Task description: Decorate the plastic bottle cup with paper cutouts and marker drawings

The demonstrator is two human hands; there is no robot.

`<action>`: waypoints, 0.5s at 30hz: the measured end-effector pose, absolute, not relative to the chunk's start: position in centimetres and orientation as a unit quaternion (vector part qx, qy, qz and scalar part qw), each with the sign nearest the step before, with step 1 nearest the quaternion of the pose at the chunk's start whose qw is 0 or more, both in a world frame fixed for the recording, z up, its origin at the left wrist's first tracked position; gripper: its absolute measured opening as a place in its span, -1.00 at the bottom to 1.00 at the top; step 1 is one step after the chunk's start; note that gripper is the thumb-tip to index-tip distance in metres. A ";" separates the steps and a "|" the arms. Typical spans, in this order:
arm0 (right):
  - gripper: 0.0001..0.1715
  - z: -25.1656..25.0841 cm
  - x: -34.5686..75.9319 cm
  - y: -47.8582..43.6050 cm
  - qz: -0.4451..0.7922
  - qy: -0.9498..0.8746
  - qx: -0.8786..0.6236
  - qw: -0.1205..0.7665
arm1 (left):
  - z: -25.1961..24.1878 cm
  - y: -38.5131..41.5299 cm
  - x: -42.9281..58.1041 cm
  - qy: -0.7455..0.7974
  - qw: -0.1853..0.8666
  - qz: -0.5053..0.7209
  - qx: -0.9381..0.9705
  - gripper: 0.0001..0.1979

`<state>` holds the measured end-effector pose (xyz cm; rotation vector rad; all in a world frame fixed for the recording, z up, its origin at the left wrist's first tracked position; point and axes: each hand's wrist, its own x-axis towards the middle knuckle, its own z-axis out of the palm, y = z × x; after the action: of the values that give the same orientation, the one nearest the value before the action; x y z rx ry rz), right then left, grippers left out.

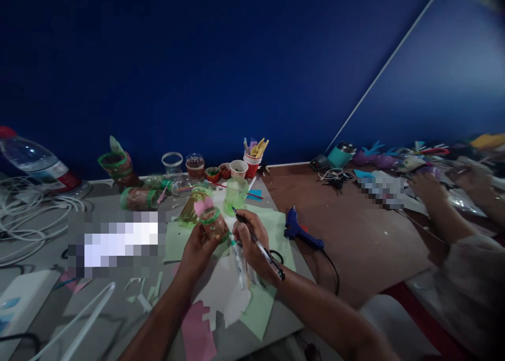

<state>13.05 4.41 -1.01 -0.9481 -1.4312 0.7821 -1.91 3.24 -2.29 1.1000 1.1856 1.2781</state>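
Note:
My left hand (198,249) is closed around a small brown cup (214,225) with green bands at rim and base and a pink paper piece at its top edge. Tilted a little, the cup is held above the papers. In my right hand (252,240), just to its right, a clear-barrelled pen (268,257) is gripped, its dark tip pointing up and away. A white marker with green lettering (238,263) is below the right fingers; whether they touch it I cannot tell. Behind the hands stands a translucent green cup (235,195).
A blue glue gun (302,229) lies to the right, its cord trailing forward. Painted bottle pieces (139,198) and a large bottle (39,163) are at left. A red cup of tools (252,161) is at the back. Pink paper (198,333) lies in front. Another person's hands (428,190) are at far right.

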 end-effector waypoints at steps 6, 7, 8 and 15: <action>-0.75 0.1 13.2 4.8 0.295 -0.644 -0.425 0.563 | -1.3 3.0 -1.6 0.484 0.514 0.546 0.452 -0.60; -0.73 0.5 13.2 4.8 0.283 -0.647 -0.427 0.564 | -1.2 3.0 -1.5 0.485 0.514 0.548 0.446 -0.59; -0.72 0.9 13.2 4.8 0.274 -0.650 -0.429 0.565 | -1.0 2.9 -1.5 0.489 0.514 0.550 0.440 -0.58; -0.62 2.8 14.9 4.3 0.230 -0.719 -0.439 0.488 | -0.6 2.9 -1.4 0.502 0.517 0.546 0.428 -0.54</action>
<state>14.92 4.28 2.78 -1.0662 -1.7479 0.5585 -1.39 2.90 -0.64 1.0272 1.2054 1.3100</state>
